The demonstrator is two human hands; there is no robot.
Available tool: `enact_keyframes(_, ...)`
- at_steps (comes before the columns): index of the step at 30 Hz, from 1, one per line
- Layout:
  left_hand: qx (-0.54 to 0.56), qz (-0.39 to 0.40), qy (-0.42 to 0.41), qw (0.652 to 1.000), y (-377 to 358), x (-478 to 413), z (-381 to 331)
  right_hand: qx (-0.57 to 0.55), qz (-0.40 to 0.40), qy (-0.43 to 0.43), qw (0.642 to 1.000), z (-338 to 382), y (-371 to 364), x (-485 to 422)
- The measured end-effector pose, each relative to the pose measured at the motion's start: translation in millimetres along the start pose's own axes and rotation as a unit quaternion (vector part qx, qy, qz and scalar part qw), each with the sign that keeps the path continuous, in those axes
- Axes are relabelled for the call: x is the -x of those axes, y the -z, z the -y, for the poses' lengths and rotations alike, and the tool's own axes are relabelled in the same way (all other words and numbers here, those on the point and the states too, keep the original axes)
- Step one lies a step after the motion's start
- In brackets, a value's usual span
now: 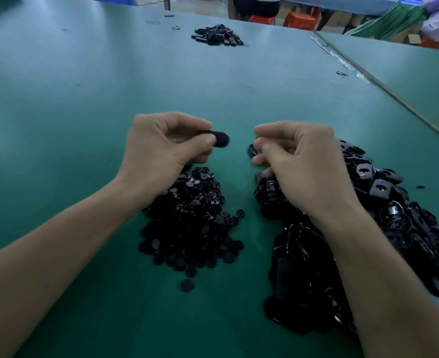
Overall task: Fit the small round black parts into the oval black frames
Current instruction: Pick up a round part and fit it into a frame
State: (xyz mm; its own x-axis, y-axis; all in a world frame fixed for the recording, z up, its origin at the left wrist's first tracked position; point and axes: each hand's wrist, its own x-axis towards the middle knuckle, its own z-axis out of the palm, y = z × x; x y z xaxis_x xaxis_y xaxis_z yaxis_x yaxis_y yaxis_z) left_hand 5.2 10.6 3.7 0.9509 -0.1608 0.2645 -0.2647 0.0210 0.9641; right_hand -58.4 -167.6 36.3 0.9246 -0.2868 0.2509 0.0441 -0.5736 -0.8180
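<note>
Green worktable, red stools beyond.

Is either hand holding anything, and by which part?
The left hand pinches a blurred black piece by one end. The right hand curls over the frame pile; whether it holds anything cannot be told.

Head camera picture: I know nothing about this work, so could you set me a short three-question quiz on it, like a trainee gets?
1. True or false: the left hand pinches a black part.
2. Which pile is the right hand at? A) the small round pieces B) the frames pile C) the far heap near the back edge.
3. Fill in: ___ separate piles of black pieces lie on the green table.

Key: 1 true; 2 B; 3 three.
</note>
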Motion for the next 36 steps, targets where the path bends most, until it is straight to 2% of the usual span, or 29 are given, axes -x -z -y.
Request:
enact_keyframes(2,-0.02,-0.066,-0.004,0.998,9.3,-7.8,5.8,0.083,-0.042,0.011,0.996,4.4,7.5,-12.9)
enact_keyframes(4,-0.079,-0.113,-0.017,0.99,20.1,-15.5,14.6,0.168,-0.044,0.002,0.985,7.7,17.2,-30.6)
enact_keyframes(7,-0.157,-0.136,-0.03,0.978,30.1,-21.4,25.4,0.274,0.04,-0.039,0.96,10.4,23.0,-61.2)
enact_keyframes(11,-0.205,-0.148,-0.041,0.967,32.6,-23.3,28.4,0.377,0.153,-0.062,0.912,12.6,8.3,-89.7)
enact_keyframes(14,-0.236,-0.145,-0.028,0.961,33.8,-23.4,30.3,0.433,0.206,-0.072,0.875,6.3,-7.9,-98.1)
enact_keyframes(16,-0.258,-0.143,-0.011,0.955,34.4,-22.9,32.0,0.444,0.222,-0.084,0.864,0.3,-16.6,-97.8)
enact_keyframes(23,-0.333,-0.162,-0.009,0.929,32.4,-22.8,29.0,0.393,0.155,-0.072,0.903,-6.2,-21.1,-93.8)
enact_keyframes(27,-0.327,-0.169,-0.02,0.93,32.8,-23.8,30.6,0.384,0.129,-0.061,0.912,-5.7,-19.3,-91.8)
enact_keyframes(31,-0.31,-0.17,-0.054,0.934,30.0,-21.6,28.0,0.348,0.071,-0.051,0.933,-4.3,-16.2,-92.7)
enact_keyframes(36,-0.241,-0.127,-0.12,0.955,12.3,-8.9,14.0,0.297,0.021,0.03,0.954,9.0,-7.6,-81.1)
